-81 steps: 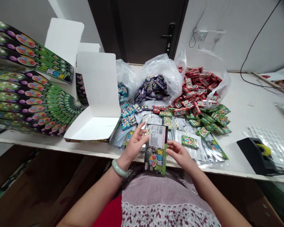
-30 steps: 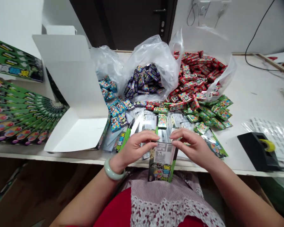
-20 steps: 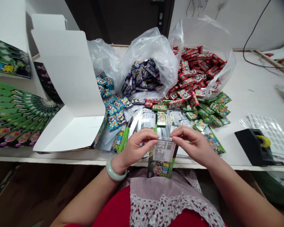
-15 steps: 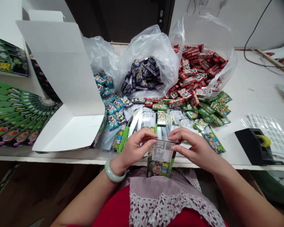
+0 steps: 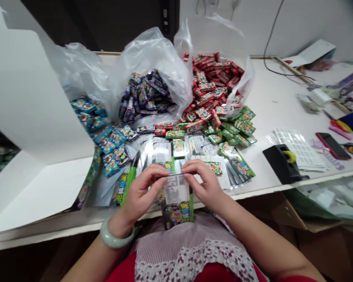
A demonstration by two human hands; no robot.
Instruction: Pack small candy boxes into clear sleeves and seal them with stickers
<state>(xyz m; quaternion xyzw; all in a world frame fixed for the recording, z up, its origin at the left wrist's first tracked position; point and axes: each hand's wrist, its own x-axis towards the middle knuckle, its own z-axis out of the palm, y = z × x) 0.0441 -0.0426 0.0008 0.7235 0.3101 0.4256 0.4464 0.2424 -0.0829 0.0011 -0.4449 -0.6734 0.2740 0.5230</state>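
Both hands grip the top edge of a small green and black printed pouch (image 5: pixel 176 203) held upright over my lap at the table's front edge. My left hand (image 5: pixel 141 194), with a pale green bangle on its wrist, pinches the pouch's top left. My right hand (image 5: pixel 204 184) pinches the top right. A barcode label faces me on the pouch. Just beyond my fingers lie flat empty pouches (image 5: pixel 164 150) and loose small candy boxes in green (image 5: pixel 238 127), blue (image 5: pixel 111 145) and red (image 5: pixel 206 90).
A large open white carton (image 5: pixel 32 129) stands at the left. Clear plastic bags (image 5: pixel 153 51) hold purple boxes (image 5: pixel 144 94) and red boxes. A black tape dispenser (image 5: pixel 281 162), sticker sheets (image 5: pixel 297 147), a phone (image 5: pixel 332 145) and scissors (image 5: pixel 339 125) lie at the right.
The view has swung to the right, bringing more of the table's right end into sight. Both hands have stayed pinched on the pouch's top edge, closer together than 2.7 s ago.
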